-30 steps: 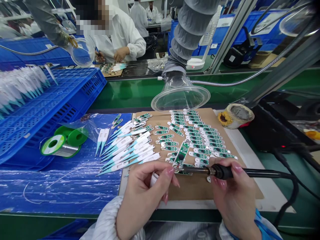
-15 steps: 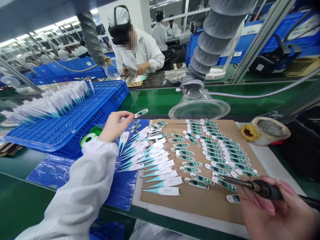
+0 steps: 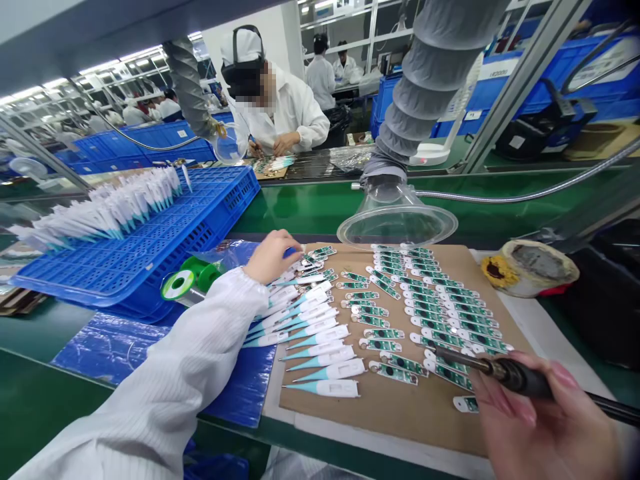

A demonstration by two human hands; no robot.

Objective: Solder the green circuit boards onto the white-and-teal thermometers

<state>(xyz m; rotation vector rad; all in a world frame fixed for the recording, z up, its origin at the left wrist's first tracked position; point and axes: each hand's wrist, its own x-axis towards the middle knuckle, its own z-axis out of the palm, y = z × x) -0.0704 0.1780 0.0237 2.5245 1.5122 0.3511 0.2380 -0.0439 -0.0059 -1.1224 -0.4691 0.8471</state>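
My right hand (image 3: 560, 420) grips a soldering iron (image 3: 525, 380). Its metal tip points left, over the lower rows of green circuit boards (image 3: 425, 312), each with a white end. My left hand (image 3: 274, 257) is at the upper left of the brown cardboard (image 3: 350, 420), its fingers curled down by a small heap of circuit boards (image 3: 320, 253). Whatever the fingertips hold is hidden from view. Below that hand lies a stack of white digital thermometers (image 3: 325, 363) with light blue tips pointing left.
Left stands a blue crate (image 3: 200, 200) bearing many thermometers, with a green solder spool (image 3: 180, 283) beside it. A clear fume hood (image 3: 397, 223) hangs above the cardboard's far edge. A round pot with yellow sponge (image 3: 530, 263) sits at right. Across the bench a co-worker (image 3: 285, 107) works.
My left hand has moved right and down to the heap, and the circuit board it was pinching no longer shows. The soldering iron has shifted slightly left.
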